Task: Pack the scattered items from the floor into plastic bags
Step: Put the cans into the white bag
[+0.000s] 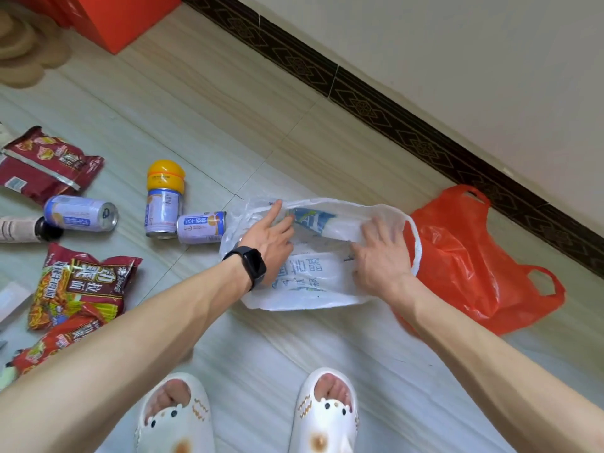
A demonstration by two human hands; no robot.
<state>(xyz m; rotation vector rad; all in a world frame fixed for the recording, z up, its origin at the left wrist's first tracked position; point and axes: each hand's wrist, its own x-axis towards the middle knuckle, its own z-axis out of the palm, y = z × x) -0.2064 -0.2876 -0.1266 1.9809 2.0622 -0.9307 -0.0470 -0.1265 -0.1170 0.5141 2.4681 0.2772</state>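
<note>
A white plastic bag [304, 289] with blue print lies on the floor in front of me. My left hand [273, 235], a black watch on its wrist, rests on the bag's left part with the forefinger stretched toward the rim. My right hand [382, 256] lies on the bag's right part, its fingers partly under the thin film at the opening. An orange plastic bag [474, 256] lies flat just right of it. To the left lie three purple cans [199, 227], a yellow-lidded jar [165, 176] and red snack packets [81, 289].
A dark red packet [45, 165] and a white bottle with a dark cap [23, 228] lie at far left. A red box [114, 18] stands at the back left. The wall's dark skirting [392, 106] runs behind the bags. My feet in white slippers [327, 416] stand below.
</note>
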